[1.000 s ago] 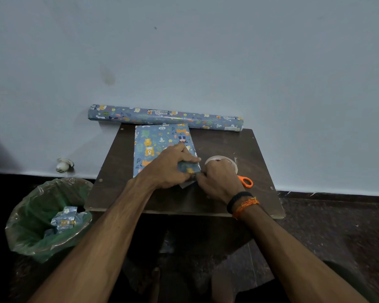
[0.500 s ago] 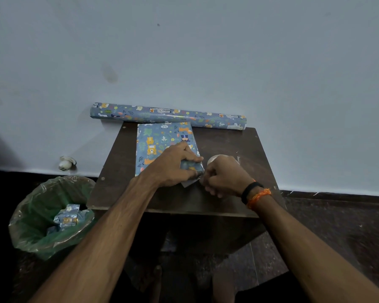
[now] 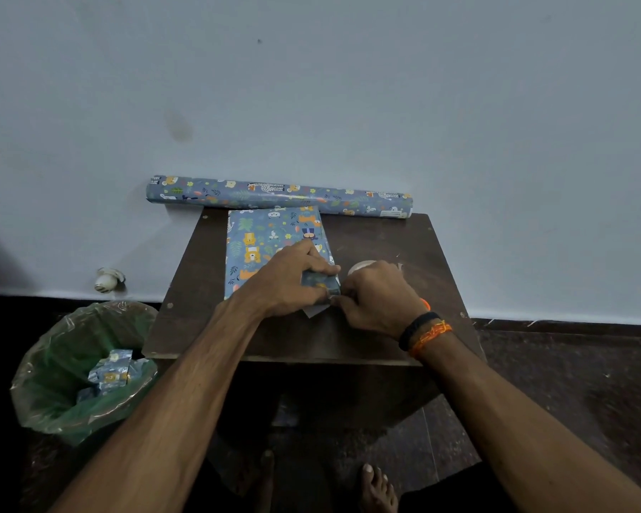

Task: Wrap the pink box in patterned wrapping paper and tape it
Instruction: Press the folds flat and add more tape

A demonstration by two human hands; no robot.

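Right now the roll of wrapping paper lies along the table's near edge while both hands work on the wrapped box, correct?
Not quite. In the head view the roll lies along the table's far edge, against the wall. Both hands, left and right, do work on the wrapped box.

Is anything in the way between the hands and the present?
Nothing visible is. The left hand already rests on the wrapped box, holding its near end flap down, and the right hand pinches at that same corner. The tape roll lies behind the right hand, off to the side.
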